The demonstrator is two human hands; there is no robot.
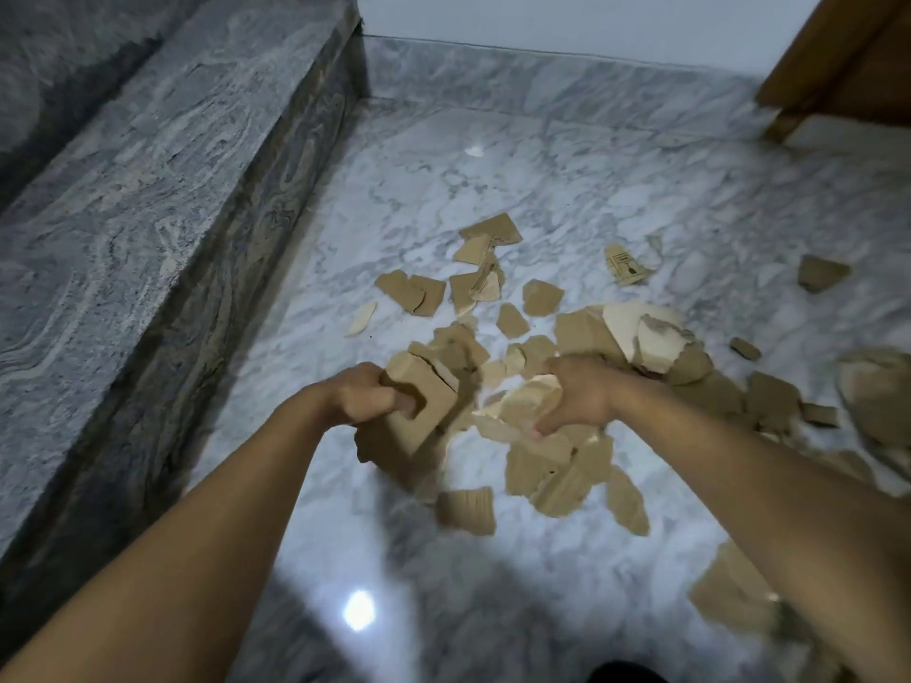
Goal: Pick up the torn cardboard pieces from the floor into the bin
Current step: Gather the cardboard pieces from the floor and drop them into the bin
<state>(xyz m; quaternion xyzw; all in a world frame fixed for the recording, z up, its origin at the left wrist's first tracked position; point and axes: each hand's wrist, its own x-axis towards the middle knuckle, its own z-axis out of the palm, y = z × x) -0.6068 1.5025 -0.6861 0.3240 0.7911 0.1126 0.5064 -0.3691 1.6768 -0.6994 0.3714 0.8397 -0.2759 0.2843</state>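
Observation:
Several torn brown cardboard pieces point(542, 298) lie scattered over the white marble floor point(443, 179), thickest at the centre and right. My left hand point(362, 394) grips a thick bundle of cardboard pieces point(419, 411), a finger hooked through a cut-out hole in the front piece. My right hand point(577, 394) reaches down into the pile, its fingers curled round a bunch of pale and brown scraps point(522, 401). A blurred piece point(466, 510) lies below the two hands. No bin is in view.
A grey granite step point(162, 199) runs along the left, with a dark riser beside the floor. A white wall point(542, 22) closes the back. A wooden door frame point(838, 56) stands at the top right. More scraps point(872, 391) lie at the right edge.

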